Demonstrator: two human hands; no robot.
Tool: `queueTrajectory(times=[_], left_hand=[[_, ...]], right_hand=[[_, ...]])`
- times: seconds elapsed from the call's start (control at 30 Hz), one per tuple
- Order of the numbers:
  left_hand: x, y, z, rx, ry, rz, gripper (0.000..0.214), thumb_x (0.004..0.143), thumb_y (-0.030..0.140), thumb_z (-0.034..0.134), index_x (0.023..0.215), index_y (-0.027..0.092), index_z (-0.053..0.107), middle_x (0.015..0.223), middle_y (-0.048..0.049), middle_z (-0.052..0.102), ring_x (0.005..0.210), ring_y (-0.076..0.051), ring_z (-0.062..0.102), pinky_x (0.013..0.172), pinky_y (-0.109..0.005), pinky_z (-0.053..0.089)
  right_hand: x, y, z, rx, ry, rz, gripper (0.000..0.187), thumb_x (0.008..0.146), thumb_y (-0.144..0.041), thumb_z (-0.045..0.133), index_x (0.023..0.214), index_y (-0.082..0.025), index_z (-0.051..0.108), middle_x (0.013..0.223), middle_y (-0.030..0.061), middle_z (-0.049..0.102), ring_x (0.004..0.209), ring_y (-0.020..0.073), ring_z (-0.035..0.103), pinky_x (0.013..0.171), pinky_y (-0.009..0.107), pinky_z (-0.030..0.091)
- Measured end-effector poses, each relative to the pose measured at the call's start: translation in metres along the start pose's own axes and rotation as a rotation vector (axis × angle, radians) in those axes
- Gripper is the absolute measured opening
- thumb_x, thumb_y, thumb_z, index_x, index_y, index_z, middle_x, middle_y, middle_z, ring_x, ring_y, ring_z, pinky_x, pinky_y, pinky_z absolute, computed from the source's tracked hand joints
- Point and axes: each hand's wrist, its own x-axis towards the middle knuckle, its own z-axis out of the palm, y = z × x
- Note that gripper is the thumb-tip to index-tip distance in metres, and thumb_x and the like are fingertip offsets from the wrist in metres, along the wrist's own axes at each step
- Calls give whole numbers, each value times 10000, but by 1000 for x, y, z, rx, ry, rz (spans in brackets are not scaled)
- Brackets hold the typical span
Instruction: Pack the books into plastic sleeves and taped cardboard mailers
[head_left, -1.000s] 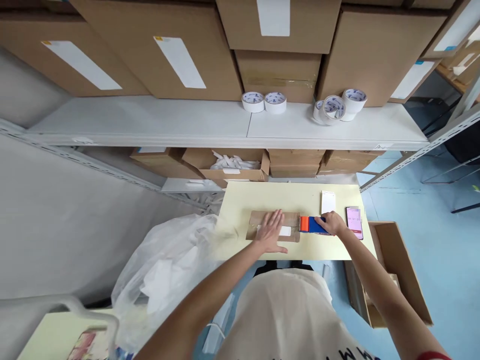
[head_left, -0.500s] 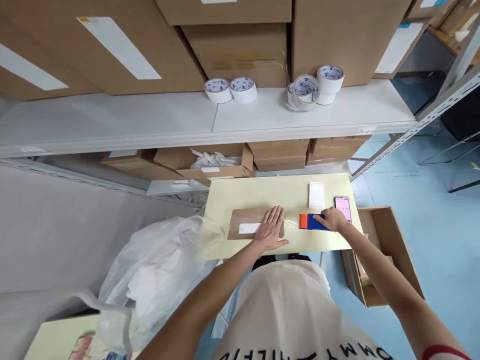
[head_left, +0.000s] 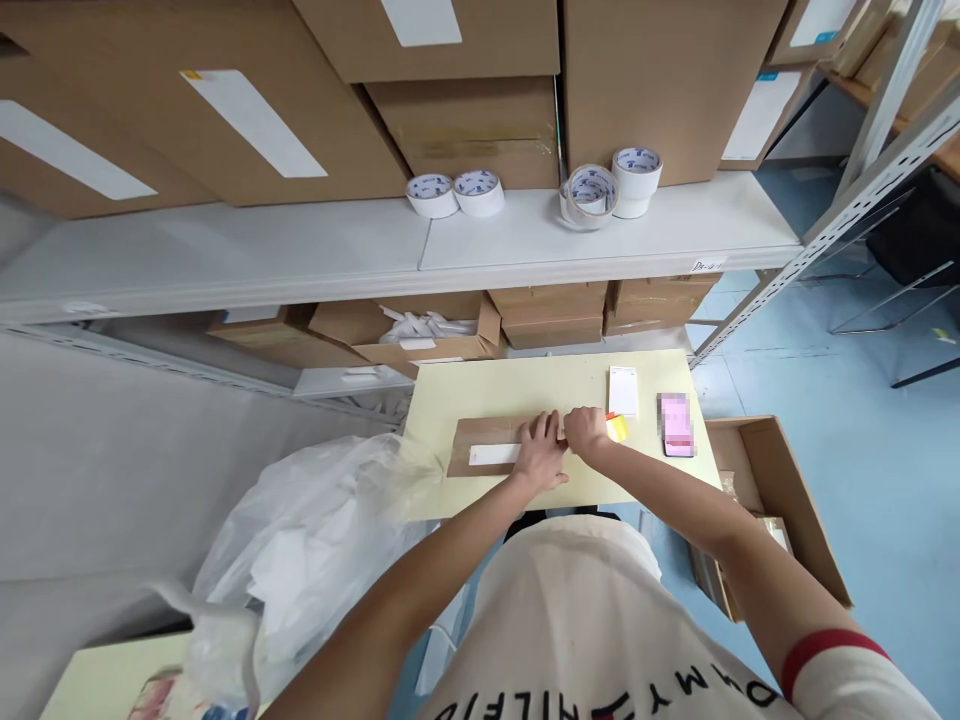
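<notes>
A flat brown cardboard parcel (head_left: 487, 440) with a white label (head_left: 493, 455) lies on the pale yellow table (head_left: 517, 385). My left hand (head_left: 541, 455) rests flat on the parcel's right end, fingers spread. My right hand (head_left: 586, 432) is closed on a tape dispenser (head_left: 616, 427), of which only an orange and yellow end shows, right at the parcel's right edge and touching my left hand.
A white card (head_left: 623, 390) and a pink phone (head_left: 676, 425) lie on the table's right side. An open cardboard box (head_left: 780, 500) stands on the floor at right, a clear plastic bag (head_left: 315, 545) at left. Tape rolls (head_left: 454, 193) sit on the white shelf (head_left: 300, 250) under stacked cartons.
My right hand has carried the tape dispenser left, from beside the phone to the parcel's right end next to my left hand. The left hand stays pressed on the parcel.
</notes>
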Motion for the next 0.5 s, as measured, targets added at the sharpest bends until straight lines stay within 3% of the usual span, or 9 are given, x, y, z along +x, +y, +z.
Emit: queueTrajectory(times=[0.17,0.23,0.3,0.4,0.5], left_hand=[[-1,2,1,-43,36,-38,650,621,556,777,1189,256,679,1613,-141,190,1459,-444,97,1104,-670,108],[0,-2,3,-144,41,-40,796,616,616,753,1309,257,594,1622,-157,138,1465,-448,75,1101,-693,61],[0,-9,5,-277,60,-18,950,662,649,699,1469,251,393,1628,-180,71,1471,-446,61,1096,-709,43],[-7,-27,11,-481,179,-4,925,820,600,553,1549,201,148,1628,-193,19,1493,-367,71,1146,-608,143],[-23,-48,17,-564,354,-109,735,926,504,400,1541,171,172,1624,-175,116,1503,-295,87,1175,-522,184]], right_hand=[[-21,31,19,16,69,160,328,931,-337,504,1011,-83,697,999,233,713,946,319,688,765,421,513],[-30,52,26,54,117,233,450,981,-414,379,1019,-84,684,1012,231,707,942,303,690,760,390,504],[-39,71,38,124,168,290,476,992,-424,323,1062,-90,655,1020,213,706,950,283,687,769,357,491],[-47,87,66,216,227,315,358,940,-256,413,1215,-78,558,1098,186,690,992,264,665,815,330,466],[-49,86,97,253,240,328,416,874,-118,429,1279,-60,501,1135,185,672,1011,271,651,847,346,458]])
